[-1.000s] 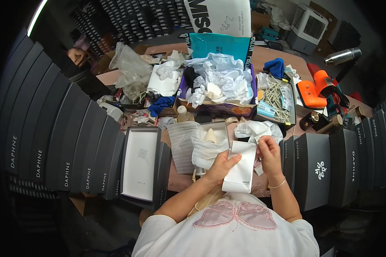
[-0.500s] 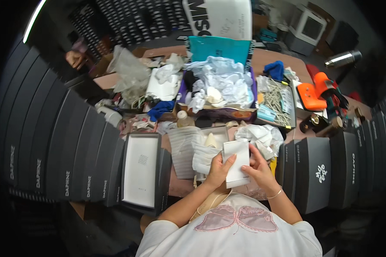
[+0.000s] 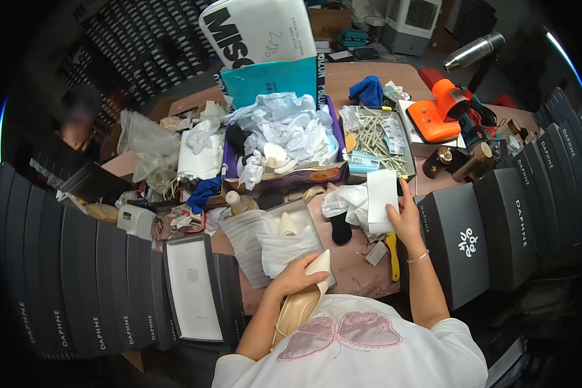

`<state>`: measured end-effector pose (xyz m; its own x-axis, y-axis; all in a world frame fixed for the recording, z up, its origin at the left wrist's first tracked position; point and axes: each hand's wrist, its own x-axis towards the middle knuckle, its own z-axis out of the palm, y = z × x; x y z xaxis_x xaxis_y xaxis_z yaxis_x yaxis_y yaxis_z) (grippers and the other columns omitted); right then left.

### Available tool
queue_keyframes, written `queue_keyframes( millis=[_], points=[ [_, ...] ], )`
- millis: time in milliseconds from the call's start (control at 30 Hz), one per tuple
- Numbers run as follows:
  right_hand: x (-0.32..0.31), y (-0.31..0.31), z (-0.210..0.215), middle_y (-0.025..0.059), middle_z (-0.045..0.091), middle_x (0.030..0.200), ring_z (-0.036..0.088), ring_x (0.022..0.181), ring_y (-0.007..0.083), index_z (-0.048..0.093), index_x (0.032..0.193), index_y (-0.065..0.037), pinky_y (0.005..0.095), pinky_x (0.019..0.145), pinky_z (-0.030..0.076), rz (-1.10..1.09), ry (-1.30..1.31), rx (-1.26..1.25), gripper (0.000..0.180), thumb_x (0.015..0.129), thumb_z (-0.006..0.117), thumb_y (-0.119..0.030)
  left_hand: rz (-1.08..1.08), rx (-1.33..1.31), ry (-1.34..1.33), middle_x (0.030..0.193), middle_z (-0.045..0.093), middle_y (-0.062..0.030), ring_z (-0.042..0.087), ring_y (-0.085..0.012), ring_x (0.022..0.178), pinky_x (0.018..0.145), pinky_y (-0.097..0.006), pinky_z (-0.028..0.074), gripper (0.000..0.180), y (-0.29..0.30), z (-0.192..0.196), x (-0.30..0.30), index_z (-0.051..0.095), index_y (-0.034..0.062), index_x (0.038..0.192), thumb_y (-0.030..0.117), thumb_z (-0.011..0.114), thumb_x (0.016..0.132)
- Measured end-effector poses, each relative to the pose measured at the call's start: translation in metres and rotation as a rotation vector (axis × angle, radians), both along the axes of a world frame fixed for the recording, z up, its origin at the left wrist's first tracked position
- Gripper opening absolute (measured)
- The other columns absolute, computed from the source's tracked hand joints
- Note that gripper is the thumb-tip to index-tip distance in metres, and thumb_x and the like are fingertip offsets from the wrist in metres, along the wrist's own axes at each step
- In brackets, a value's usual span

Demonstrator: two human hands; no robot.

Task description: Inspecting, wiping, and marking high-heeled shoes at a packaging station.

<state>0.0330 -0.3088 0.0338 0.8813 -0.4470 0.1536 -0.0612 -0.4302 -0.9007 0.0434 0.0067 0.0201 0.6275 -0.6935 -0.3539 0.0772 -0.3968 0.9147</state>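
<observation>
My left hand [image 3: 297, 278] is wrapped round a cream pointed-toe shoe [image 3: 302, 301] with thin straps, held near my body with its toe pointing away. In my right hand [image 3: 404, 218], out to the right, is a folded white paper [image 3: 382, 199], pinched over some crumpled white tissue [image 3: 347, 205]. In front of my left hand lies an open shoe box [image 3: 302, 216] lined with white wrapping sheet [image 3: 279, 249]. The toe of another cream shoe [image 3: 287, 224] shows in it, the rest covered.
Dark grey shoe boxes [image 3: 119, 284] stand in rows left and right, with an open pale-lined box [image 3: 194, 288] on the left. Behind are a purple carton [image 3: 284, 179] of crumpled tissue, a tray of sticks [image 3: 372, 132] and an orange device [image 3: 430, 119]. A person [image 3: 77, 123] is at far left.
My left hand has let go of the white paper and now holds the cream shoe. The right hand has carried the paper outward to the right. The whole view has shifted.
</observation>
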Motion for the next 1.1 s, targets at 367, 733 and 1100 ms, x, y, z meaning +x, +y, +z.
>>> queue_keyframes(
  millis=[367, 733, 1100],
  points=[
    [0.076, -0.013, -0.055, 0.0292, 0.059, 0.112, 0.059, 0.094, 0.0453, 0.024, 0.146, -0.010, 0.0475, 0.079, 0.047, 0.055, -0.006, -0.248, 0.077, 0.076, 0.055, 0.002, 0.164, 0.279, -0.251, 0.108, 0.064, -0.0226, 0.063, -0.0328, 0.102, 0.087, -0.037, 0.048, 0.067, -0.012, -0.021, 0.051, 0.049, -0.0007, 0.129, 0.039, 0.072, 0.080],
    [0.060, -0.010, -0.056, 0.0280, 0.056, 0.120, 0.057, 0.109, 0.0418, 0.023, 0.147, -0.010, 0.0425, 0.089, 0.046, -0.001, -0.048, 0.046, 0.076, 0.079, 0.053, 0.002, 0.016, 0.061, -0.819, 0.117, 0.056, -0.0185, 0.052, -0.0356, 0.108, 0.092, -0.041, 0.043, 0.038, -0.119, 0.005, 0.099, 0.057, -0.0016, 0.117, 0.013, 0.065, 0.083],
    [0.245, -0.042, -0.071, 0.0233, 0.060, 0.101, 0.060, 0.088, 0.0399, 0.031, 0.143, -0.010, 0.0460, 0.075, 0.049, 0.021, -0.089, -0.312, 0.071, 0.076, 0.051, 0.005, -0.218, 0.034, -0.636, 0.123, 0.054, -0.0216, 0.052, -0.0363, 0.114, 0.098, -0.040, 0.041, 0.039, -0.180, -0.032, 0.120, 0.056, -0.0025, 0.119, 0.018, 0.063, 0.085]
  ],
)
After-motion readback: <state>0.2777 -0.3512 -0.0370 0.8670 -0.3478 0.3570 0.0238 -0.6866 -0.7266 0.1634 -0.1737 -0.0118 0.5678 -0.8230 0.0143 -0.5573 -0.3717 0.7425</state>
